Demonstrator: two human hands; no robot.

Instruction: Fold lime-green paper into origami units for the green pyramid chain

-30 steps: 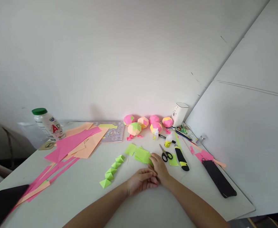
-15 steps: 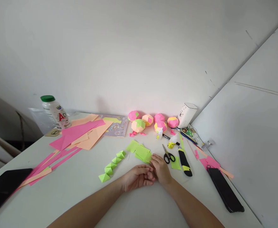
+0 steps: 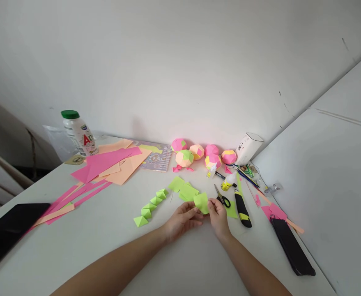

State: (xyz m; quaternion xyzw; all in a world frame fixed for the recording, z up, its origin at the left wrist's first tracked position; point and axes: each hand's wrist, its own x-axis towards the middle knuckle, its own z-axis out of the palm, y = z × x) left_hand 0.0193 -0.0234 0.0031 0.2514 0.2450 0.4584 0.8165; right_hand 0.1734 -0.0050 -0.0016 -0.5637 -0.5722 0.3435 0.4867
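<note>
Now lifted off the table, green paper square [image 3: 201, 202] pinched between left hand [image 3: 182, 220] and right hand [image 3: 219, 216], each grip clamped on it.

white table [image 3: 90, 230]: green folded pieces [image 3: 151, 204], scissors [image 3: 222, 198], bottle [image 3: 80, 133], phone [image 3: 293, 250]

I pinch a green paper piece [image 3: 201, 202] between both hands, my left hand [image 3: 182, 220] on its left side and my right hand [image 3: 219, 216] on its right, raised just off the table [image 3: 106, 246] near its middle. A pile of green squares [image 3: 185, 190] lies just behind it. The scissors [image 3: 222, 198] are just beside my right hand. A row of folded green units [image 3: 151, 205] runs to the left of my left hand.
</note>
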